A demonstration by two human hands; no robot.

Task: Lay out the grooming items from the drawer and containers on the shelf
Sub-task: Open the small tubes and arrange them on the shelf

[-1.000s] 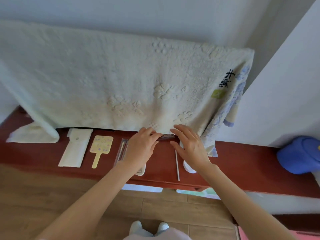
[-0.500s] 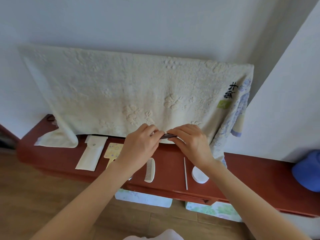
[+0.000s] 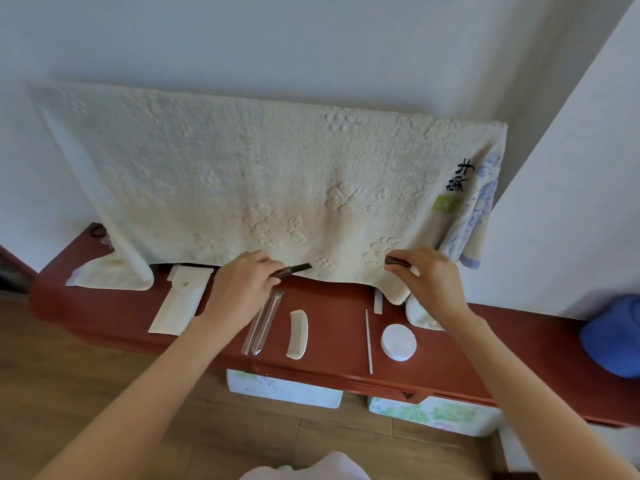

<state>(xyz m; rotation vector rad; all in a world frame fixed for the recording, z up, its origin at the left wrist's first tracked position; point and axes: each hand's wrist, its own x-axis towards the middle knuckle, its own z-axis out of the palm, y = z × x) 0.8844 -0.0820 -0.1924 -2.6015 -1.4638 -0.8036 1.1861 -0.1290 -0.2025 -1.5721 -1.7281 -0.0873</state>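
Observation:
On the red-brown shelf (image 3: pixel 332 306) lie a white pouch (image 3: pixel 180 303), a clear packet with a thin tool (image 3: pixel 262 323), a white comb (image 3: pixel 298 334), a thin stick (image 3: pixel 369 341), a small silver piece (image 3: pixel 378 301) and a round white pad (image 3: pixel 398 342). My left hand (image 3: pixel 242 289) pinches a slim dark tool with a brown handle (image 3: pixel 293 269) above the shelf's back. Well to the right of it, my right hand (image 3: pixel 429 278) pinches a small brown cap (image 3: pixel 394 260). The two pieces are apart.
A cream towel (image 3: pixel 259 174) hangs against the wall, its lower edge draped onto the shelf. A blue object (image 3: pixel 613 337) sits at the shelf's right end. Two patterned boxes (image 3: pixel 284 388) (image 3: pixel 433 412) stand under the shelf on the wooden floor.
My hands were together on one dark item; now they have drawn apart, the left with the long dark part, the right with the brown cap. The view has also pulled back.

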